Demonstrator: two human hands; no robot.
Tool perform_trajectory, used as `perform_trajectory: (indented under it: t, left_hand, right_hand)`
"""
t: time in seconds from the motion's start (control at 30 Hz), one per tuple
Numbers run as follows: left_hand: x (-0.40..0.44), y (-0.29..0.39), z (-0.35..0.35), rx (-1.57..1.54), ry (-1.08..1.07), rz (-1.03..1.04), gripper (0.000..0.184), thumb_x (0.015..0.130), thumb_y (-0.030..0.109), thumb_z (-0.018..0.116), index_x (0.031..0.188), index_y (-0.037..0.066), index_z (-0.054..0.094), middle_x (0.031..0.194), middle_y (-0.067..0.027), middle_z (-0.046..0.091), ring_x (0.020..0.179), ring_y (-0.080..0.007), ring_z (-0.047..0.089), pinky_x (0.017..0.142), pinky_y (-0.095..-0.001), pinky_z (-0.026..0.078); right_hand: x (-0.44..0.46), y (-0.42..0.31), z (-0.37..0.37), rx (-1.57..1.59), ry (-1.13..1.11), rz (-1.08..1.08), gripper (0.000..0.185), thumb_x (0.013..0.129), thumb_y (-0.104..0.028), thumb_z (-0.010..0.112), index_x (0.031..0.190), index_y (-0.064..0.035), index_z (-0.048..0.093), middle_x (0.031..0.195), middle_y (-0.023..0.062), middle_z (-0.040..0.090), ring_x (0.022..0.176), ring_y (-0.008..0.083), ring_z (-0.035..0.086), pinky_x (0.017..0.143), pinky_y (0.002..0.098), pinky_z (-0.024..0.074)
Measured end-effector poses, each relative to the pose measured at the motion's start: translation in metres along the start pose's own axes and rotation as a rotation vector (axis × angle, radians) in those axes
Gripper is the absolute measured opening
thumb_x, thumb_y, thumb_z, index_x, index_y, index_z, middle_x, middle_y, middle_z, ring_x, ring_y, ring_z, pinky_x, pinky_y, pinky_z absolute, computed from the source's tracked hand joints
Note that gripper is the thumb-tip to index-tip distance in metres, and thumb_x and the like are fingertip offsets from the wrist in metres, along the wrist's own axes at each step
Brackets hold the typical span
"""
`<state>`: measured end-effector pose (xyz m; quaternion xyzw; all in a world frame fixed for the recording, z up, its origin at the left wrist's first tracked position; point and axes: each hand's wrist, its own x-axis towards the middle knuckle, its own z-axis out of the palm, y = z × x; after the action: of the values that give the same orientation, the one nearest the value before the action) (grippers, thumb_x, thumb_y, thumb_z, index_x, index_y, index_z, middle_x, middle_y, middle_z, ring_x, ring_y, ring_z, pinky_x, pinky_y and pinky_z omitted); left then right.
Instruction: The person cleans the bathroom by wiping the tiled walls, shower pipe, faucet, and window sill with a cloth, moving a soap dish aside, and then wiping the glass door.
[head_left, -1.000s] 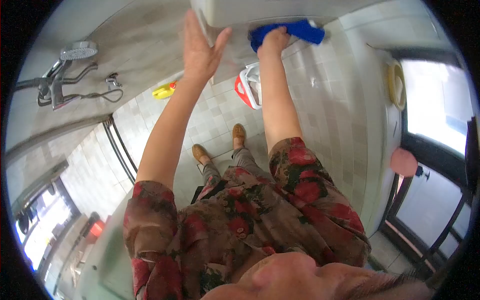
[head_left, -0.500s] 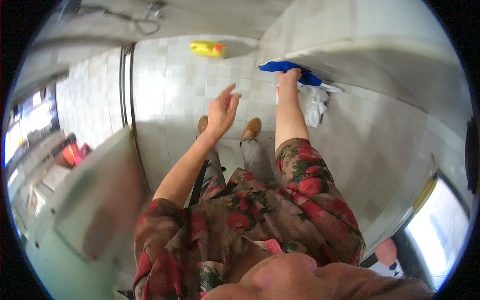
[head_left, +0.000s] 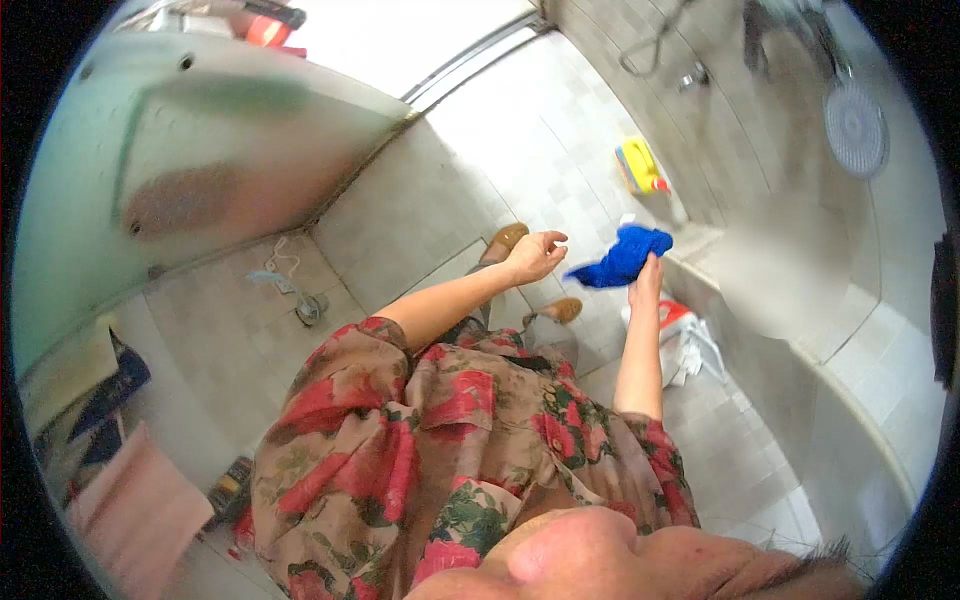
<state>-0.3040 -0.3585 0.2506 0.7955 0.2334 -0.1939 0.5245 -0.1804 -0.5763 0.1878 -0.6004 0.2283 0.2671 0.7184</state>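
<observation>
A bright blue cloth [head_left: 622, 258] hangs bunched from my right hand [head_left: 648, 282], whose fingers are closed on it. The cloth's loose end points left, toward my left hand [head_left: 538, 258]. That left hand is empty, its fingers slightly bent and apart, held in the air above my tan shoe [head_left: 508, 236]. Below my right forearm a white plastic bag [head_left: 684, 358] with a red patch is on the tiled floor.
A yellow jug [head_left: 638, 165] with a red cap stands by the wall. A shower head [head_left: 856, 128] hangs at upper right, above a pale ledge [head_left: 850, 400]. A frosted glass panel [head_left: 270, 140] is at left. A floor drain [head_left: 311, 309] lies near it.
My view has turned, so the room appears rotated. The blue cloth, earlier against the pale ledge at right, is now lifted away from it in my right hand. My left hand stays empty.
</observation>
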Motion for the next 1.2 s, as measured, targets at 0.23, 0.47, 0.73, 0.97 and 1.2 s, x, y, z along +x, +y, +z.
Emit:
perform_trajectory:
  t: [0.23,0.47,0.73,0.97,1.2]
  left_hand:
    - [-0.009,0.011,-0.048,-0.059,0.182,0.041,0.037,0.09,0.023,0.052,0.12,0.001,0.057,0.091,-0.0143,0.07,0.079,-0.0223,0.069,0.076,-0.0368,0.054]
    - [-0.062,0.003,-0.042,-0.393,0.206,-0.025,0.042,0.09,0.022,0.053,0.125,-0.002,0.052,0.094,-0.0149,0.069,0.076,-0.0198,0.067,0.07,-0.0327,0.054]
    - [-0.06,-0.064,-0.132,-0.578,0.396,-0.091,0.043,0.093,0.022,0.053,0.13,0.001,0.049,0.104,-0.0171,0.065,0.076,-0.0201,0.066,0.068,-0.0315,0.053]
    - [-0.083,-0.092,-0.262,-0.677,0.718,-0.166,0.042,0.087,0.022,0.058,0.122,-0.002,0.056,0.092,-0.0146,0.068,0.069,-0.0198,0.068,0.063,-0.0311,0.054]
    - [-0.086,-0.054,-0.424,0.025,1.221,0.169,0.066,0.088,0.023,0.06,0.141,0.0,0.029,0.135,-0.0264,0.041,0.126,-0.04,0.041,0.105,-0.0437,0.035]
  right_hand:
    - [-0.034,-0.025,0.027,-0.61,-0.277,-0.151,0.025,0.097,-0.023,0.045,0.104,-0.0033,0.057,0.095,0.003,0.058,0.085,0.0117,0.052,0.078,0.0287,0.0433]
    - [-0.052,-0.055,0.074,-0.555,-0.402,-0.213,0.028,0.095,-0.021,0.045,0.108,0.0003,0.058,0.094,0.0046,0.059,0.083,0.0142,0.053,0.078,0.0297,0.0437]
    - [-0.036,-0.074,0.132,-0.576,-0.522,-0.27,0.029,0.097,-0.026,0.046,0.107,-0.0016,0.058,0.098,0.0052,0.06,0.089,0.0136,0.053,0.081,0.0296,0.0433]
    - [-0.039,-0.1,0.232,-0.657,-0.53,-0.285,0.031,0.097,-0.029,0.047,0.108,-0.0022,0.058,0.097,0.0029,0.059,0.087,0.0113,0.052,0.08,0.028,0.0433]
    - [-0.037,-0.136,0.316,-0.626,-0.542,-0.319,0.031,0.097,-0.029,0.049,0.107,-0.0011,0.058,0.096,0.003,0.059,0.087,0.0112,0.053,0.079,0.0289,0.0443]
